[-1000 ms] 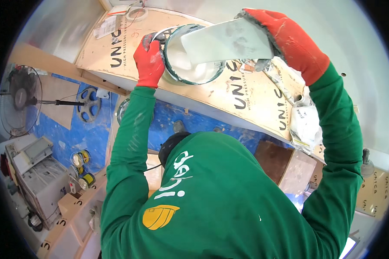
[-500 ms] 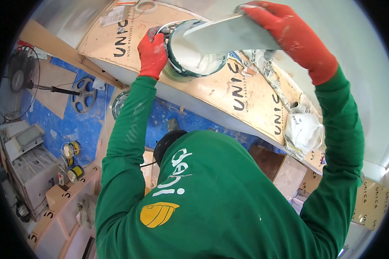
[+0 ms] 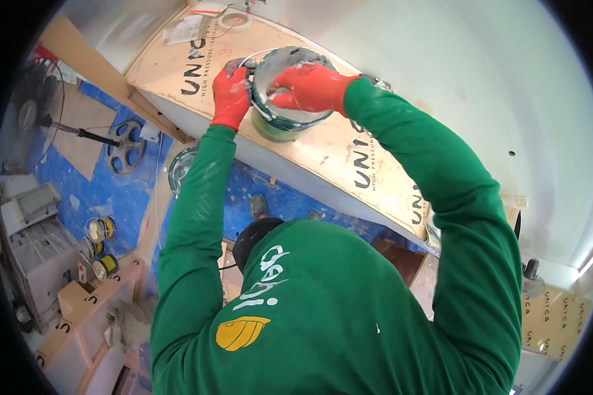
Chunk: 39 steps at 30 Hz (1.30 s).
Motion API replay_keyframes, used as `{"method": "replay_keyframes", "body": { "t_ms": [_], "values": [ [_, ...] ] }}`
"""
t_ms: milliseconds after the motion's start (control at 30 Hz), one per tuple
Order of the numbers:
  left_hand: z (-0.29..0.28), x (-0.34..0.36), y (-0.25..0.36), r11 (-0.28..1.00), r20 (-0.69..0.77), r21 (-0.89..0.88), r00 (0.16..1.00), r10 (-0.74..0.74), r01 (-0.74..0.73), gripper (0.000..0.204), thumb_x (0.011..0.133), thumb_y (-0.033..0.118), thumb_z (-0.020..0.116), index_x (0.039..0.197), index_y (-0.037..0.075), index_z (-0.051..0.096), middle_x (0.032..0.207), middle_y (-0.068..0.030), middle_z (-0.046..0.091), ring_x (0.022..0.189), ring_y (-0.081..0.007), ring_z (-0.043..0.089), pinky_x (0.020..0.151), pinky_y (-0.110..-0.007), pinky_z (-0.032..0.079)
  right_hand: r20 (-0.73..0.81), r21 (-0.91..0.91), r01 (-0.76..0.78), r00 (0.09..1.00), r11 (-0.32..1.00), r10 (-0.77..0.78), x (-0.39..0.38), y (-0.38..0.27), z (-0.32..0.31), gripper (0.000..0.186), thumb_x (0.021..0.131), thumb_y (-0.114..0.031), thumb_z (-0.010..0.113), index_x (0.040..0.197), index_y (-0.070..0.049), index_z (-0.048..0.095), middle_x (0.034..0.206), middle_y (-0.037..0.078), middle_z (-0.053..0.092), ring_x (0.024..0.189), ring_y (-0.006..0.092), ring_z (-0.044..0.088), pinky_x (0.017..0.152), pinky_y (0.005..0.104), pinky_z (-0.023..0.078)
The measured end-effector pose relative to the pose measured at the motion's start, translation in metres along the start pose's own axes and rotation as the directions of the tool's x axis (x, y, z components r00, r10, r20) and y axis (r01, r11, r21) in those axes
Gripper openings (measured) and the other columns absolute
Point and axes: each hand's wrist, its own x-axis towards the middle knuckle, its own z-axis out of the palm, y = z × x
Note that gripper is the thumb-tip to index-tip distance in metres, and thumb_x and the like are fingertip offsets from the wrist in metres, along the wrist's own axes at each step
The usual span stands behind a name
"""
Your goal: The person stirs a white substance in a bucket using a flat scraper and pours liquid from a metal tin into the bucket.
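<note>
A dark green bucket (image 3: 278, 125) stands on a bench (image 3: 333, 158) topped with tan board, its rim smeared with white paste. Over its left edge, my left hand (image 3: 230, 99), in a red glove with dark fingertips, is closed on the rim by the wire handle. My right hand (image 3: 313, 89), gloved in red with white smears, reaches into the bucket's mouth from the right. Its fingers are curled, and whatever they hold is hidden. Inside the bucket a greyish-white surface shows; I cannot tell whether it is paste or a flat sheet.
A roll of tape (image 3: 236, 22) lies at the bench's far left. On the blue floor covering (image 3: 128, 220) stand a black fan (image 3: 28, 115) with a round grey base (image 3: 125, 146), several small cans (image 3: 101, 229) and another bucket (image 3: 180, 172). A pale wall (image 3: 468, 85) rises behind the bench.
My right hand has come down and left from above the bench into the bucket's mouth. The wide pale flat sheet it held is no longer plainly visible. My left hand stays at the rim.
</note>
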Motion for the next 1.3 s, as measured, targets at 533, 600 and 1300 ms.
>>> {"method": "replay_keyframes", "body": {
  "t_ms": [533,600,1300],
  "values": [
    [-0.006,-0.007,-0.031,0.987,-0.030,-0.144,0.996,-0.084,0.079,0.020,0.092,0.015,0.056,0.100,0.001,0.069,0.087,-0.0035,0.069,0.076,-0.0120,0.061,0.071,-0.026,0.050,-0.032,0.006,0.038,0.999,0.999,-0.038,-0.007,0.004,-0.058,0.045,0.095,-0.041,0.062,0.128,-0.010,0.065,0.118,0.018,0.069,0.110,0.0357,0.064,0.095,0.0423,0.050],
    [-0.010,-0.016,-0.041,0.973,-0.071,-0.118,0.976,-0.206,0.197,0.021,0.092,0.017,0.058,0.101,0.001,0.069,0.085,-0.0053,0.069,0.075,-0.0137,0.063,0.069,-0.029,0.051,-0.040,-0.052,0.099,0.994,0.994,-0.101,0.008,0.010,-0.037,0.043,0.095,-0.037,0.062,0.130,-0.011,0.063,0.119,0.018,0.068,0.111,0.0369,0.064,0.096,0.0433,0.050],
    [0.036,-0.085,-0.026,0.971,-0.528,0.154,0.846,-0.075,0.182,0.029,0.089,0.023,0.063,0.102,-0.001,0.070,0.092,-0.0180,0.072,0.087,-0.0249,0.070,0.083,-0.036,0.054,-0.106,0.370,0.140,0.989,0.918,-0.108,-0.024,0.038,-0.070,0.036,0.098,-0.036,0.064,0.120,-0.008,0.070,0.100,0.009,0.072,0.085,0.0197,0.069,0.080,0.0323,0.053]
  ]
}}
